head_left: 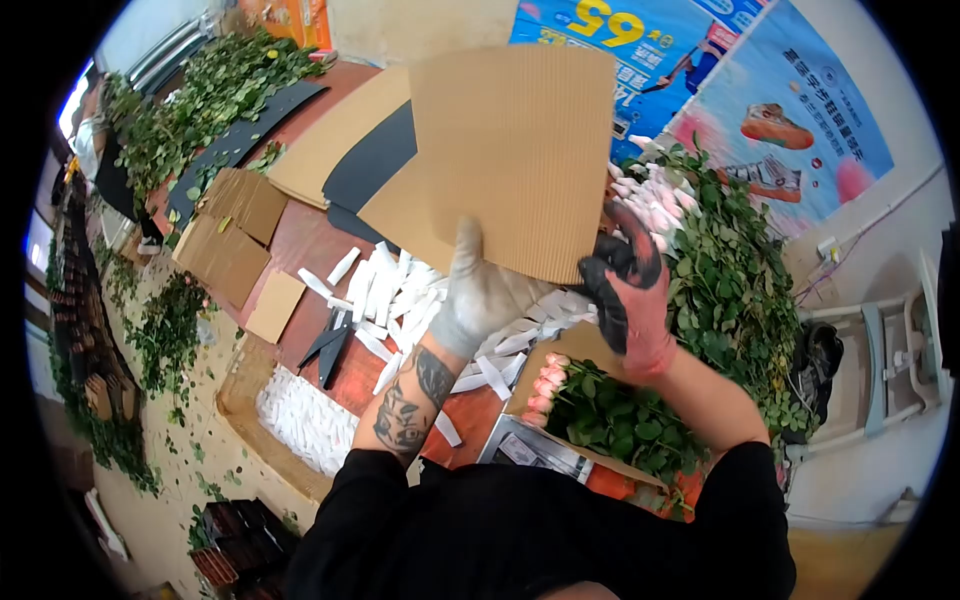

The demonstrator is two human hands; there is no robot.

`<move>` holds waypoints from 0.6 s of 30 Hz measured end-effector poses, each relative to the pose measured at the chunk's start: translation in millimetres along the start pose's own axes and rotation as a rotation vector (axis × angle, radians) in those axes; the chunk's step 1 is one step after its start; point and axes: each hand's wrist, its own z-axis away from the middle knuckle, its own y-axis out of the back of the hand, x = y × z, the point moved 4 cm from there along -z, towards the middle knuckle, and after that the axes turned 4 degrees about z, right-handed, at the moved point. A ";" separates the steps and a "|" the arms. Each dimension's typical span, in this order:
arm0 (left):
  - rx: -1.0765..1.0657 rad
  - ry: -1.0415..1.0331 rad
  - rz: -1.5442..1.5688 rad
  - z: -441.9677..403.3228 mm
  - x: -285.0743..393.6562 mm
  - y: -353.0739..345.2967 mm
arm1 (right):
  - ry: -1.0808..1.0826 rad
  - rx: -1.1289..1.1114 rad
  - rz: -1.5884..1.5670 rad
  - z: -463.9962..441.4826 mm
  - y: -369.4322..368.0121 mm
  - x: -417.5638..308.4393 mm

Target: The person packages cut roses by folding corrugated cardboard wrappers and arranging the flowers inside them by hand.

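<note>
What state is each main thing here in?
Cardboard sheet: held up, ridged side showing
Left hand: gloved, gripping the sheet
Right hand: gloved, fingers curled at sheet's corner
White strips: scattered loose
Tray: filled with white pieces
Nearest pink roses: lying, heads together

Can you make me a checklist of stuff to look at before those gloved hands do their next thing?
1. Left hand's grip on the cardboard sheet: ok, the thumb presses on its front.
2. Right hand's grip: cannot tell; its fingers curl by the sheet's lower right corner, but a pinch isn't clear.
3. Sheet's back: cannot tell, it faces away.
4. White pieces tidy: not ok, they lie every which way on the red table.
5. Pink roses bunched: ok, the heads sit together at one end, leaves toward the other.
</note>
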 end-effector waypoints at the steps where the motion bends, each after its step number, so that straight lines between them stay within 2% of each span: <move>1: 0.069 -0.063 0.064 -8.6 0.1 -3.7 | -0.070 0.031 -0.201 15.2 1.9 -0.6; 2: 0.092 -0.072 0.051 -16.8 5.4 8.3 | -0.044 0.033 -0.154 26.6 13.1 7.1; 3: 0.261 -0.099 -0.120 -20.2 9.6 9.6 | -0.018 0.042 -0.107 36.5 25.2 11.9; 4: 0.424 -0.122 -0.297 -19.7 15.8 8.6 | -0.089 -0.132 -0.251 47.5 33.1 9.1; 5: 0.411 -0.058 -0.599 -14.8 25.2 1.6 | -0.145 -0.283 -0.345 51.4 44.1 4.6; 7: 0.342 0.040 -1.080 2.5 46.7 -12.1 | -0.203 -0.361 -0.813 47.9 68.4 -9.2; 9: 0.247 0.090 -1.449 17.9 60.2 -28.3 | -0.410 -0.428 -0.942 41.0 97.3 -26.6; 11: 0.475 0.314 -1.096 33.4 65.2 -14.7 | -0.553 -0.589 -0.869 35.4 110.0 -23.7; 12: 0.481 0.353 -1.101 30.4 62.4 -12.9 | -0.620 -0.561 -0.730 35.1 111.7 -12.1; 13: 0.439 0.334 -1.295 23.0 62.5 -12.1 | -0.705 -0.485 -0.462 34.0 111.0 0.4; 14: 0.396 0.309 -1.476 14.8 58.1 -13.2 | -0.595 -0.475 -0.272 31.4 98.6 -7.6; 15: 0.193 0.410 -1.821 -2.7 58.8 -19.7 | -0.511 -0.472 -0.079 30.6 85.7 -19.8; 16: 0.214 0.459 -1.881 -27.5 57.1 -21.3 | -0.309 -0.307 0.279 16.9 81.8 -27.9; 17: -0.006 0.386 -1.924 -46.6 54.8 -31.9 | -0.100 -0.156 0.638 5.2 81.5 -39.5; 18: -0.229 0.294 -1.952 -64.2 52.6 -43.5 | -0.009 -0.043 0.754 3.0 88.6 -54.5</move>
